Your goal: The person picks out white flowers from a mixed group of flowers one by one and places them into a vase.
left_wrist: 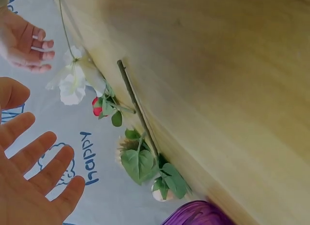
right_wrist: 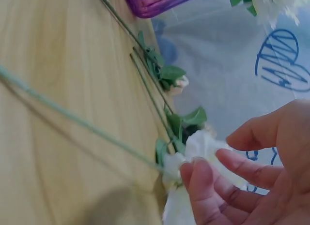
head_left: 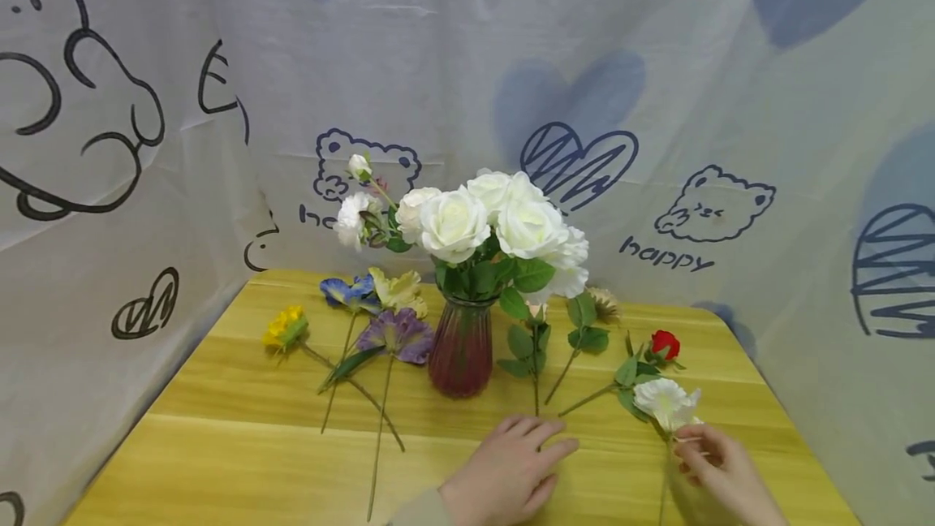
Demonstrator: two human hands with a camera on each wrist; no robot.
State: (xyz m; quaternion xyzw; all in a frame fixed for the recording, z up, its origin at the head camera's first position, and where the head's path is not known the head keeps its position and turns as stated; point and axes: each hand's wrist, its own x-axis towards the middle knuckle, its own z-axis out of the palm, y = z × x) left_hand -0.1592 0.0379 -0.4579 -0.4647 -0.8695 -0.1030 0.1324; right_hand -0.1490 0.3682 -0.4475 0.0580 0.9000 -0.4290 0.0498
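My right hand (head_left: 719,469) is beside a white flower (head_left: 666,404) at the table's right, fingers loosely bent. In the right wrist view its fingertips (right_wrist: 201,169) are at the white petals (right_wrist: 177,205), and the flower's thin green stem (right_wrist: 82,122) runs free of them. The left wrist view shows this right hand (left_wrist: 29,41) with its fingers apart and no stem between them. My left hand (head_left: 507,469) is over the front middle of the table, fingers spread and holding nothing. A red rose (head_left: 665,344) lies just behind the white flower.
A ribbed purple-red vase (head_left: 462,351) with white roses (head_left: 454,226) stands mid-table. Left of it lie a yellow flower (head_left: 285,328), a blue flower (head_left: 351,292) and a purple flower (head_left: 398,334). Leafy stems (head_left: 536,351) lie to its right. A printed cloth (head_left: 453,47) hangs behind.
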